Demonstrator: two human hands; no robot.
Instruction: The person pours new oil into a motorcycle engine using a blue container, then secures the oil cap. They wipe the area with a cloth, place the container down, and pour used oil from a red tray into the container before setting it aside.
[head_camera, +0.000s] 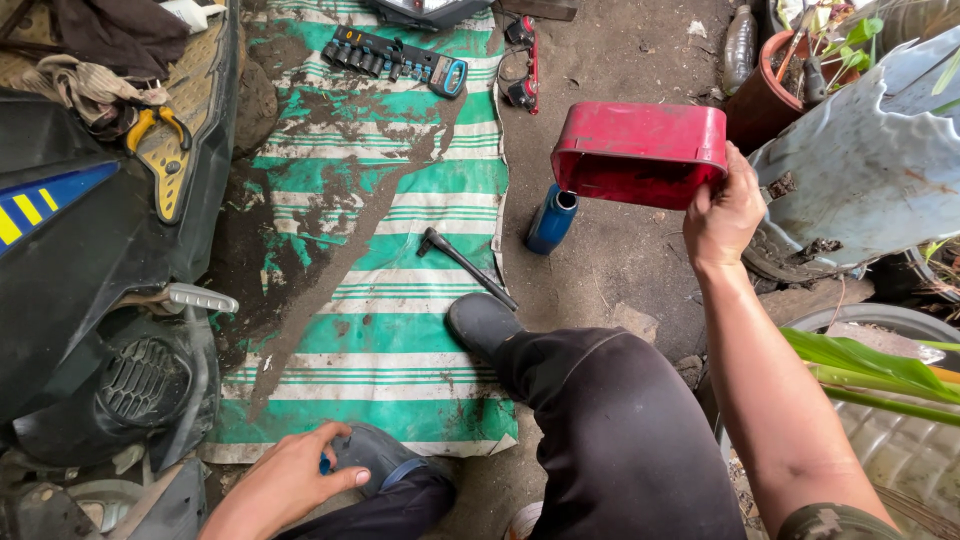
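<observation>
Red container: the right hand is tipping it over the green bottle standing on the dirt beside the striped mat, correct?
Not quite. The bottle is blue, not green, as the head view shows. The rest holds: the right hand holds the red container tilted above that bottle, which stands upright on the dirt just beside the green-and-white striped mat.

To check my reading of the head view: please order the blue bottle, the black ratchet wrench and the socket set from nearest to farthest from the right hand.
From the right hand:
1. blue bottle, just left, on dirt.
2. black ratchet wrench, farther left, on the striped mat.
3. socket set, top of mat.
</observation>
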